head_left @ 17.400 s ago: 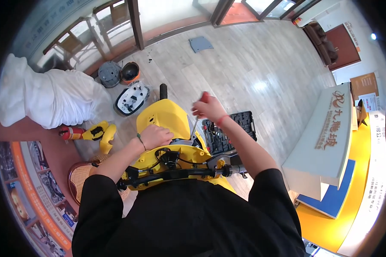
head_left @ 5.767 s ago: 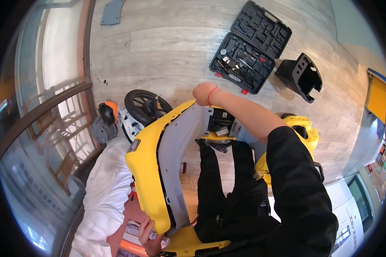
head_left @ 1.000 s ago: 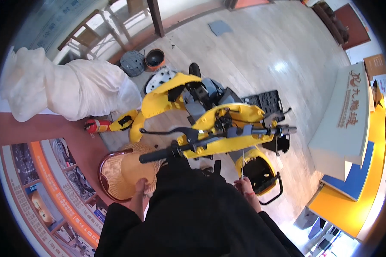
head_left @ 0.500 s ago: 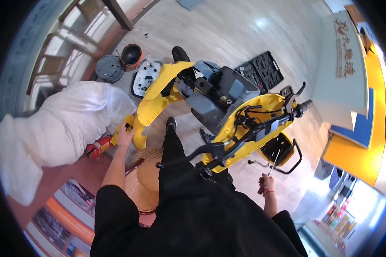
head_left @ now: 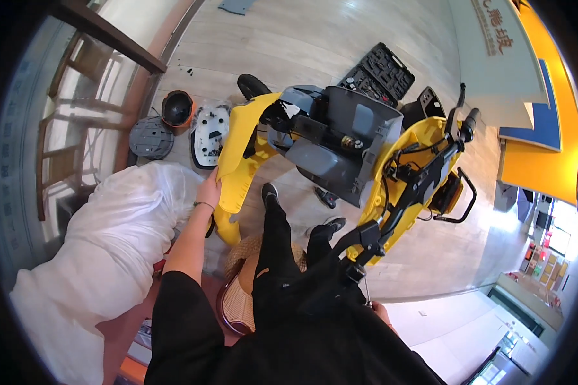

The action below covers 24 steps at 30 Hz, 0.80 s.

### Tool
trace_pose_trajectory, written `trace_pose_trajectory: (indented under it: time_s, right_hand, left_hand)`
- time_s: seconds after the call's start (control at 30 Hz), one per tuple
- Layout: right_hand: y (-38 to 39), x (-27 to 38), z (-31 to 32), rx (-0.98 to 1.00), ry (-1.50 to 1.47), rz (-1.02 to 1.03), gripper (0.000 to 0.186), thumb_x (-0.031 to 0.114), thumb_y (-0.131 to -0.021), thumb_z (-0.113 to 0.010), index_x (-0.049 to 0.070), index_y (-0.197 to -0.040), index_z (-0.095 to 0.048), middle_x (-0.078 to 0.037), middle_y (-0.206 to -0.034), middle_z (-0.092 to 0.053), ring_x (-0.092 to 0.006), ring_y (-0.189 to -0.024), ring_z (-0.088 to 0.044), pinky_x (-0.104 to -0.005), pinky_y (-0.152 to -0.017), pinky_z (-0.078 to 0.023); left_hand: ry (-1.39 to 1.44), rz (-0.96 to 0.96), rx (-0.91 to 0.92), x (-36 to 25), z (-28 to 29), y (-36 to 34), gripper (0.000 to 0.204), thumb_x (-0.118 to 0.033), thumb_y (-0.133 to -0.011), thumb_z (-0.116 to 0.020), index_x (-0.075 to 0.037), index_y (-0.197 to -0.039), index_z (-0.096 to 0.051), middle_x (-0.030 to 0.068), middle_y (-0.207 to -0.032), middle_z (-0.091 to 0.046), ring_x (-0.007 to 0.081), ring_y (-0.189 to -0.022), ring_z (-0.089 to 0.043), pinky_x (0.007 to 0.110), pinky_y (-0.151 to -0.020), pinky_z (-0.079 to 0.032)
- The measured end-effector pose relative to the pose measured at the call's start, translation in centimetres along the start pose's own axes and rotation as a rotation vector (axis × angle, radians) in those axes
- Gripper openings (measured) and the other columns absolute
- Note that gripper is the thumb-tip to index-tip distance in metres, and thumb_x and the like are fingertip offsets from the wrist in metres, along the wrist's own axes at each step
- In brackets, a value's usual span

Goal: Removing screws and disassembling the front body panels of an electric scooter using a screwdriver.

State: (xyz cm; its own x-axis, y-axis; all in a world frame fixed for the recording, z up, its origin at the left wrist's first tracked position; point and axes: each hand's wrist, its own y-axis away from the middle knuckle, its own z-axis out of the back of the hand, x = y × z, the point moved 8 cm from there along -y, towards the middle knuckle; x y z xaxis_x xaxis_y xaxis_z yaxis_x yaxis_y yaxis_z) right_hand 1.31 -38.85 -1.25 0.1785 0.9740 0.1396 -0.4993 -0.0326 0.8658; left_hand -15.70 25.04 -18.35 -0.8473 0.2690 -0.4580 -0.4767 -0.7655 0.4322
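A partly stripped yellow scooter (head_left: 374, 186) stands in front of me, its grey inner body and handlebar wiring exposed. My left hand (head_left: 209, 191) is closed at the edge of the long yellow body panel (head_left: 243, 138) on its left end; some fingertips are hidden behind the edge. Low on the right, my right hand (head_left: 380, 312) is closed round a screwdriver (head_left: 367, 292) whose thin metal shaft points up. The handlebar (head_left: 424, 179) and my dark clothing cover part of that hand and the tool.
A woven chair (head_left: 241, 305) stands beside my legs. White sheeting (head_left: 128, 237) covers a bulky thing at left. An orange helmet (head_left: 178, 108), a grey cover (head_left: 151, 137) and a parts tray (head_left: 210, 136) lie at far left. Behind the scooter is an open tool case (head_left: 380, 74).
My left hand has moved from a smaller yellow piece to the long panel's edge. My right hand, with the screwdriver, has come down and inward. The view has shifted.
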Motion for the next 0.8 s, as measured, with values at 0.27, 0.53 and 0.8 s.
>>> trace_pose_trajectory:
  time_s: [0.27,0.53,0.8]
  right_hand:
    - [0.4,-1.0,-2.8,0.003,0.000,0.037,0.036,0.032,-0.079,-0.064,-0.003,-0.083,-0.062,-0.020,-0.074,-0.064,-0.0280,-0.071,-0.063,-0.0369,-0.065,-0.047]
    - [-0.9,0.4,-4.7,-0.015,0.008,0.152,0.041,0.037,-0.080,-0.063,-0.004,-0.082,-0.060,-0.023,-0.074,-0.063,-0.0325,-0.071,-0.064,-0.0385,-0.064,-0.047]
    - [-3.3,2.9,-4.4,0.004,-0.111,0.166,0.040,0.031,-0.078,-0.063,-0.005,-0.097,-0.060,-0.023,-0.084,-0.066,-0.0309,-0.079,-0.065,-0.0367,-0.070,-0.049]
  left_hand:
    - [-0.205,-0.187,-0.058,-9.1,8.4,-2.1,0.032,-0.021,-0.085,-0.047,-0.011,-0.114,-0.056,0.0226,-0.084,-0.064,0.0408,-0.080,-0.062,0.051,-0.073,-0.049]
    - [-0.347,-0.205,-0.149,-16.0,18.9,-2.6,0.028,-0.023,-0.080,-0.050,0.001,-0.084,-0.064,0.0264,-0.082,-0.063,0.0433,-0.080,-0.061,0.052,-0.074,-0.049]
    - [-0.336,-0.222,-0.078,-18.3,20.6,2.6,0.031,-0.023,-0.080,-0.050,0.003,-0.085,-0.064,0.0289,-0.083,-0.061,0.0448,-0.080,-0.061,0.051,-0.075,-0.049]
